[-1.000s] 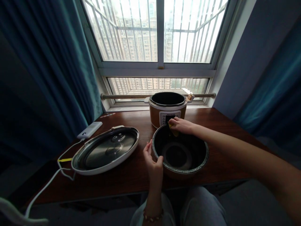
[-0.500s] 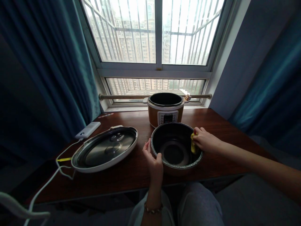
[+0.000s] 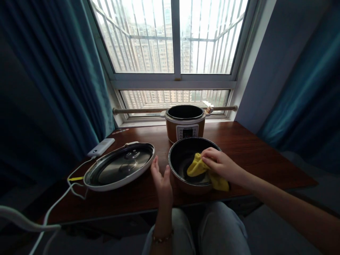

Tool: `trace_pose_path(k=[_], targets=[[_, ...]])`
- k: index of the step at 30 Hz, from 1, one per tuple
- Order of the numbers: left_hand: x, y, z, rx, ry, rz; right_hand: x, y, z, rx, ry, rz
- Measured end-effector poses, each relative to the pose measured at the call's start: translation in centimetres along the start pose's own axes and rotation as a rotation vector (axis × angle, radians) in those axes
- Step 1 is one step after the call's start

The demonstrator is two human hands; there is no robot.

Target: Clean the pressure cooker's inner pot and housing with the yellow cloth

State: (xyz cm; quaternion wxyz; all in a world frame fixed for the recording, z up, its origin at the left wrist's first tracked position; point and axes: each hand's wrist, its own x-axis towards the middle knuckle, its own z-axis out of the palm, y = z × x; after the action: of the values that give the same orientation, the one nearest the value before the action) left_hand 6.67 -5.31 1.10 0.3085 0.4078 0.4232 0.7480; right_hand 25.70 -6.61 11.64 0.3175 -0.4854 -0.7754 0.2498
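Observation:
A dark inner pot point(image 3: 183, 152) sits on the wooden table point(image 3: 244, 152) in front of me. My right hand point(image 3: 219, 164) is closed on a yellow cloth point(image 3: 198, 166) that hangs over the pot's near rim. My left hand point(image 3: 160, 179) is open, fingers stretched out, just left of the pot and not gripping it. Behind the pot stands the orange cooker body point(image 3: 186, 124), its top uncovered.
The cooker's lid point(image 3: 120, 168) lies upside down on the table to the left. A white power bank point(image 3: 101, 147) with a white cable point(image 3: 53, 209) sits at the far left. Blue curtains hang on both sides of the window.
My right hand has pulled the yellow cloth from the pot's right wall up over the near rim. My left hand has let go of the pot's rim and opened.

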Motion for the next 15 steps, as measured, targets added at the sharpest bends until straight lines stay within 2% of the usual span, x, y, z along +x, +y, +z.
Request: trace_pose_path(k=[3,6,8,10,13,15], targets=[[0.5,2.2,-1.8,0.028,0.041,0.114,0.6,-1.1,1.3,0.111,-0.008,-0.157],[0.8,4.5,-2.8,0.138,-0.014,0.18,0.1,-1.1,3.7,0.045,-0.152,-0.273],[0.7,5.7,-2.8,0.246,-0.148,0.195,-0.4,-1.2,5.1,-0.05,-0.202,-0.329],[0.4,6.3,-2.1,0.366,-0.334,0.217,-1.1,-1.4,5.5,-0.079,-0.216,-0.38],[-0.4,6.3,-0.2,0.555,-0.641,0.341,-1.9,-1.5,4.0,0.05,-0.2,-0.357],[-1.0,6.0,1.1,0.681,-0.827,0.445,-2.5,-0.5,2.4,0.133,-0.121,-0.215]])
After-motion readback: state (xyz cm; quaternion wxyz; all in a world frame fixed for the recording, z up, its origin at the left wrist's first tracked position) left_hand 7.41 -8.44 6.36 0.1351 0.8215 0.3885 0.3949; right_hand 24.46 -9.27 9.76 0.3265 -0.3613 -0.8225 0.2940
